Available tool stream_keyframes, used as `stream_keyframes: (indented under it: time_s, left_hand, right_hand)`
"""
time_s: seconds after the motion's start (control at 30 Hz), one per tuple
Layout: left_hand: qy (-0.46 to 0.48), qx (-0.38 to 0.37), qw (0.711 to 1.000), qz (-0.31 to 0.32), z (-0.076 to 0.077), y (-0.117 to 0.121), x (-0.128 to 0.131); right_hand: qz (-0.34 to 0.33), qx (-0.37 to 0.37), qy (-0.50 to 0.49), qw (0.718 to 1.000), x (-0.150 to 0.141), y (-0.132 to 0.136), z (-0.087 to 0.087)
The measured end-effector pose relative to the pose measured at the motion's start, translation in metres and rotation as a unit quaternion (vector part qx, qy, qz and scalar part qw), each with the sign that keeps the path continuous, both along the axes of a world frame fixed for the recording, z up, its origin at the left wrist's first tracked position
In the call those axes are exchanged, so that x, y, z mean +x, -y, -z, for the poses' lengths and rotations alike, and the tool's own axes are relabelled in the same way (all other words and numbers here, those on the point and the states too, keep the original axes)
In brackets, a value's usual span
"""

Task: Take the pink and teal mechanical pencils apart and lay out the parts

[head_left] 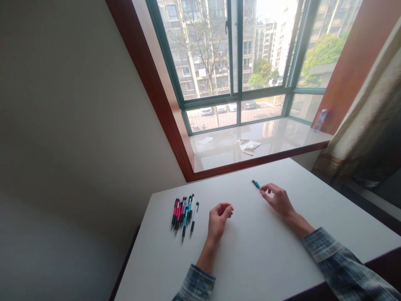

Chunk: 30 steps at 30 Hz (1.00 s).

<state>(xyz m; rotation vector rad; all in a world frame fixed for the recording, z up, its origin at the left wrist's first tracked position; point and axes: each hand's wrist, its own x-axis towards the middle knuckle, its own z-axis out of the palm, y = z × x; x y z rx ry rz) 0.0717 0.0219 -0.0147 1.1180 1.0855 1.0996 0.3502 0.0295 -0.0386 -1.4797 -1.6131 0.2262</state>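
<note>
My right hand [278, 200] reaches over the far side of the white table, thumb and index finger closed together at the near end of a teal-and-black pen [257, 184]. A pale, thin piece shows beside that pen, partly covered by the fingertips. My left hand [218, 220] hovers near the middle of the table with fingers curled and thumb against them; nothing shows in it. To its left lies a bunch of click pens [181, 212] in pink, teal and black. One white-and-black pen [194, 219] lies slightly apart, nearest my left hand.
The white table [250, 259] meets a wall at the left and a window sill [219, 154] behind. On the sill are a crumpled white cloth [249, 146], a paper piece [206, 140] and a clear bottle [319, 120]. A curtain [357, 113] hangs at the right.
</note>
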Motion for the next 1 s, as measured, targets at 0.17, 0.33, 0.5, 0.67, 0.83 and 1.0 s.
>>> stream_keyframes:
  time_s: [0.17,0.33,0.5,0.67,0.83,1.0]
  left_hand:
    - [-0.007,0.013,1.0,0.015,-0.003,0.001,0.001]
    - [-0.016,0.042,0.998,0.041,-0.007,0.001,0.001]
    - [-0.023,0.053,0.996,0.067,-0.013,0.003,0.002]
    - [-0.022,0.052,0.996,0.065,-0.012,0.004,0.004]
    - [-0.035,0.045,0.997,0.042,-0.008,0.003,0.004]
    - [-0.048,0.038,0.997,0.036,-0.006,0.002,0.002]
  right_hand:
    - [-0.115,-0.036,-0.164,0.979,-0.047,0.011,-0.002]
    - [-0.219,-0.106,-0.29,0.925,-0.089,0.018,-0.002]
    - [-0.238,-0.112,-0.332,0.906,-0.096,0.019,-0.006]
    - [-0.245,-0.118,-0.342,0.9,-0.096,0.018,-0.007]
    - [-0.145,-0.027,-0.241,0.959,-0.069,-0.005,-0.01]
    - [-0.029,0.042,-0.061,0.997,-0.008,-0.041,-0.001]
